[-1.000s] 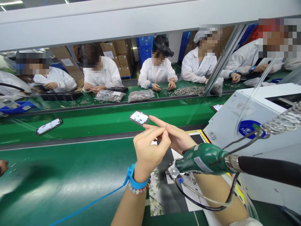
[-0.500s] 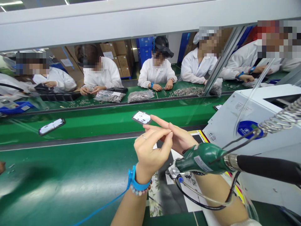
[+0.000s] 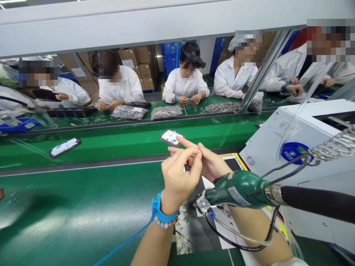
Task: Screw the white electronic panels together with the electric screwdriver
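From the left hand, a person's hand [image 3: 1, 193] is cut off by the view's edge at nine o'clock; a left panel [image 3: 65, 147] lies on the green belt [image 3: 124, 144] at ten. The left hand [image 3: 181, 171] presses thumb and forefinger together against the right hand; whether they pinch anything small cannot be told. A white-faced panel [image 3: 169, 137] lies on the belt at eleven, its lower right corner covered by the right forefinger. The right hand [image 3: 212, 160] has its fingers spread, partly hidden. At four, a green tool [image 3: 241, 189] hides its wrist; the sticker's print and the machine's [image 3: 266, 147] blue oval label are illegible.
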`<state>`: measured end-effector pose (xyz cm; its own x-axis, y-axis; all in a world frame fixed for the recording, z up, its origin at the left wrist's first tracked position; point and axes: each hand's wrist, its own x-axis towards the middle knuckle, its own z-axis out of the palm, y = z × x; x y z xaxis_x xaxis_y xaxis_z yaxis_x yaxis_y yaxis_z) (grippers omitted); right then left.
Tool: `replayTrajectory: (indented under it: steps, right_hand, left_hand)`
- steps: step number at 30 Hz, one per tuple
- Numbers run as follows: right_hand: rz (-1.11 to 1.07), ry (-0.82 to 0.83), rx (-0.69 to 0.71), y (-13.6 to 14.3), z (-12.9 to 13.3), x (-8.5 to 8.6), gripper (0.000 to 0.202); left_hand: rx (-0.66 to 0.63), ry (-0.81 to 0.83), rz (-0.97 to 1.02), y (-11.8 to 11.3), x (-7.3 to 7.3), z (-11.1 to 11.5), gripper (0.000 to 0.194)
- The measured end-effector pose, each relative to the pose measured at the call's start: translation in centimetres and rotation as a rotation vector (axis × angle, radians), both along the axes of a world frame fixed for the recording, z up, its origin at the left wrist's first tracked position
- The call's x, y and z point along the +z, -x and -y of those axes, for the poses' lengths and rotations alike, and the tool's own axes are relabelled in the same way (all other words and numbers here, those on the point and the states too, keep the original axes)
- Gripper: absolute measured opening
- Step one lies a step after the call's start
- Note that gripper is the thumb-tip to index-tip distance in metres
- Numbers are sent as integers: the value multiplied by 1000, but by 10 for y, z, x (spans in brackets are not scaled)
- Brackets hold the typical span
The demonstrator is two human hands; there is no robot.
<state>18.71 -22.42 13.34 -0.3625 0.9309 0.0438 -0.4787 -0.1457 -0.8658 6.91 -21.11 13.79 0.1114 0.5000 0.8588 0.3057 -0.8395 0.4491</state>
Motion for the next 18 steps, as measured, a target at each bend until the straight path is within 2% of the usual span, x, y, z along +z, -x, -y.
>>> replayTrajectory:
  steps: [10, 18]
  right_hand:
    - [4, -15, 28, -4, 0, 3, 81]
    - [46, -11, -25, -2, 3, 2, 89]
  left_hand:
    - [-12, 10, 32, 3, 2, 0, 9]
    - [-14, -12, 18, 3, 1, 3, 9]
